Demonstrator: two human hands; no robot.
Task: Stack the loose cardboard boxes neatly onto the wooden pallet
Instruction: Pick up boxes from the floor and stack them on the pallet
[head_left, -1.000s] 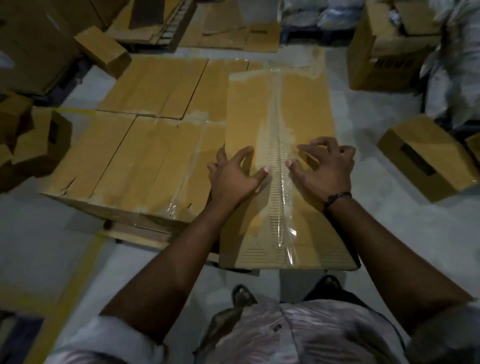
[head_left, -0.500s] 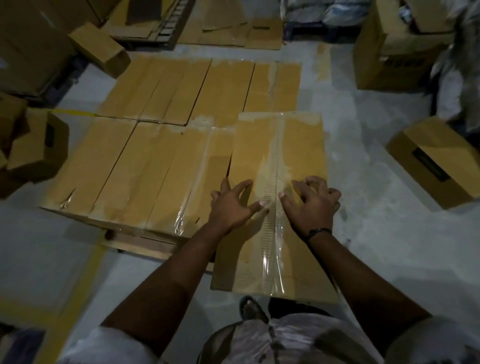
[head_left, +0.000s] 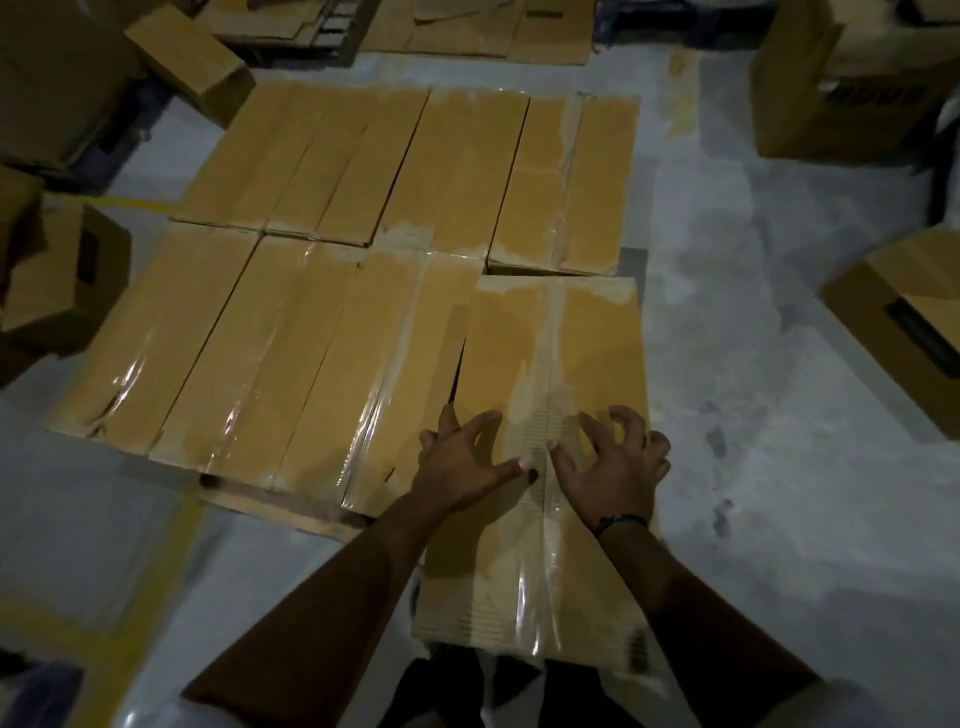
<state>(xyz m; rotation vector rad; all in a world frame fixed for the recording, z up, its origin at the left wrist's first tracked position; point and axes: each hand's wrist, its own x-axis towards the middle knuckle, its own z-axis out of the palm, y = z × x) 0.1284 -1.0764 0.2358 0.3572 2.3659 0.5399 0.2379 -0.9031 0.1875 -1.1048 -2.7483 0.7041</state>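
A long taped cardboard box lies at the near right corner of the stack, sticking out toward me past the others. My left hand presses on its top with spread fingers, by its left edge. My right hand rests beside it with fingers bent, fingertips on the top near the right edge. Several similar taped boxes lie side by side in two rows on the wooden pallet, whose near edge shows under them.
Loose boxes stand around on the grey concrete floor: one at the right, a big one at the back right, some at the left and back left. Flattened cardboard lies at the back. A yellow floor line runs near left.
The box under my hands has slid away from me and come down level with the other boxes, closing up to the far row. Both hands stayed on its top.
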